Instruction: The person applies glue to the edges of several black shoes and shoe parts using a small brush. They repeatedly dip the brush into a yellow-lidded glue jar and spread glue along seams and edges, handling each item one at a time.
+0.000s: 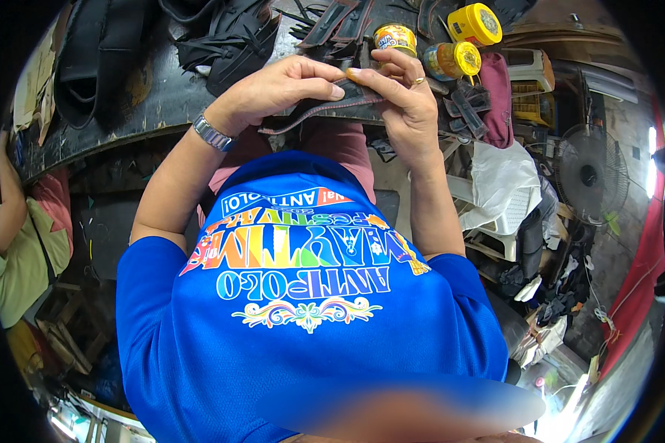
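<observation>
Between my two hands, over the near edge of the dark worktable (125, 140), is a black strap (314, 111) with reddish edging. My left hand (295, 87), with a metal watch on its wrist, pinches the strap between thumb and fingers. At the strap's right part, my right hand (405, 96) grips it with thumb and forefinger, the other fingers curled and a ring on one. The fingertips of both hands nearly meet at the strap's upper edge. The strap's left end hangs free below my left hand. Part of the strap is hidden behind the fingers.
Black strap pieces (336, 26) and fringed black pieces (233, 55) lie on the table beyond my hands. A yellow tub (474, 24), a yellow-lidded jar (454, 60) and a can (395, 37) stand at right. A fan (590, 173) and white chair (495, 214) are right; a co-worker (26, 244) is left.
</observation>
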Motion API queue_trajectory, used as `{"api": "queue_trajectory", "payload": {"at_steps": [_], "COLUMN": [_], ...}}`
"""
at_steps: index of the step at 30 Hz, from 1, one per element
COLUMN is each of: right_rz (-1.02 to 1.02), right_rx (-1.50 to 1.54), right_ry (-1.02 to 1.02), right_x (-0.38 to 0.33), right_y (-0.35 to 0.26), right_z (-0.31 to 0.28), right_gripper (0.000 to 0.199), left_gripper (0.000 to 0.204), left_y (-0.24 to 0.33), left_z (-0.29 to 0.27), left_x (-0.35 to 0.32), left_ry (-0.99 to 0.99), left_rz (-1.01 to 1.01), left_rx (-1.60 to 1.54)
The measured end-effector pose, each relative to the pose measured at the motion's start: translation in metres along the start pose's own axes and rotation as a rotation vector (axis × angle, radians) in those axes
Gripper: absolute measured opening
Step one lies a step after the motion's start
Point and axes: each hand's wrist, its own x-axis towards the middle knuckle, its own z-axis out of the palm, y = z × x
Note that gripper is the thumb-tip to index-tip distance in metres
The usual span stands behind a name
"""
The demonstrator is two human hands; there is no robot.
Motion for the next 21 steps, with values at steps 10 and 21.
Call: {"api": "queue_trajectory", "payload": {"at_steps": [10, 21], "right_rz": [-0.143, -0.167], "right_rx": [0.096, -0.241], "right_ry": [-0.012, 0.096], "right_x": [-0.010, 0.000], "right_y": [0.013, 0.007], "right_z": [-0.013, -0.009], "right_gripper": [0.046, 0.060], "left_gripper": [0.035, 0.042], "left_y": [-0.017, 0.001], "left_z": [-0.006, -0.002], "left_x": [0.002, -0.005], "left_ry": [0.187, 0.032], "left_rz": [-0.250, -0.099], "left_rx": [-0.225, -0.161]}}
